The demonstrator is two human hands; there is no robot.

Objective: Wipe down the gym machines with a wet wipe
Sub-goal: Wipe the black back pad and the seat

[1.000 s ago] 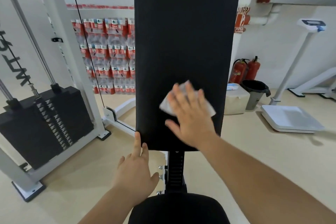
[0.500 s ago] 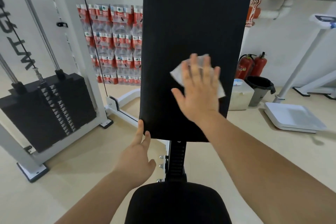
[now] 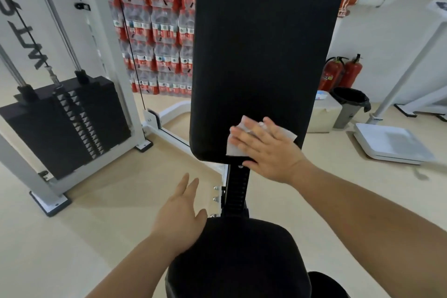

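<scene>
Padding of the tall black upholstered backrest (image 3: 266, 55) ends just under the right hand (image 3: 268, 150), so I judge another downward stroke could slide its flat, wide grip, and the white wet wipe (image 3: 231, 150) pressed beneath it, off the lower edge onto the black notched post (image 3: 238, 189). The left hand (image 3: 181, 210), grip wide and empty, hangs just beside the black rounded seat pad (image 3: 242, 261); open beige floor (image 3: 121, 213) lies either side.

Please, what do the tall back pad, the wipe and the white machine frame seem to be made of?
Back pad: likely vinyl or faux leather over padding; matte black, finely grained, rounded edges.
Wipe: thin white nonwoven sheet, probably; it creases limply under the right hand.
Machine frame: apparently painted or powder-coated steel; smooth white, straight box sections.
</scene>
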